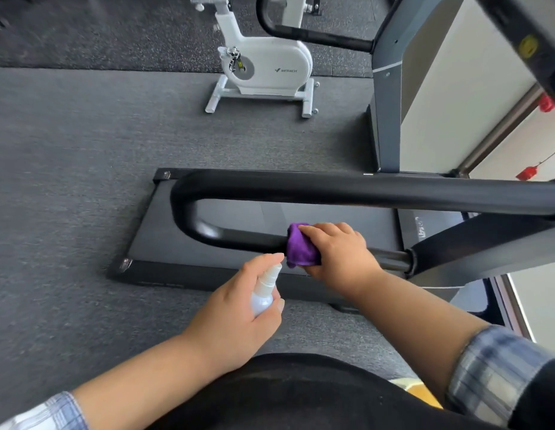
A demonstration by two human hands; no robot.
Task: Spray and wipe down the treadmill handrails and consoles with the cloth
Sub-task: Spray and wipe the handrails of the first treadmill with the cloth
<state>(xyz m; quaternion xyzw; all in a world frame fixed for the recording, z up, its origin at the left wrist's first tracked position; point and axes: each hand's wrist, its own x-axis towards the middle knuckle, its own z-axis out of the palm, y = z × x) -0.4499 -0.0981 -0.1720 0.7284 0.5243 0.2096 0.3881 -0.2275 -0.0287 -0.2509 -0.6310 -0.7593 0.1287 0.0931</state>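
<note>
A black U-shaped treadmill handrail [301, 186] runs across the middle of the view, its bend at the left. My right hand [338, 249] grips a purple cloth [301, 245] wrapped around the near bar of the handrail. My left hand [236, 315] holds a small clear spray bottle [265, 290] just below that bar, with the forefinger on top of the white nozzle, which sits close to the cloth. The treadmill deck [183, 243] lies on the floor beneath the rail.
A white exercise bike [263, 66] stands on the grey floor mat behind the treadmill. Another treadmill's grey upright [388, 88] and black handrail [301, 34] rise at the upper right. A window wall runs along the right edge.
</note>
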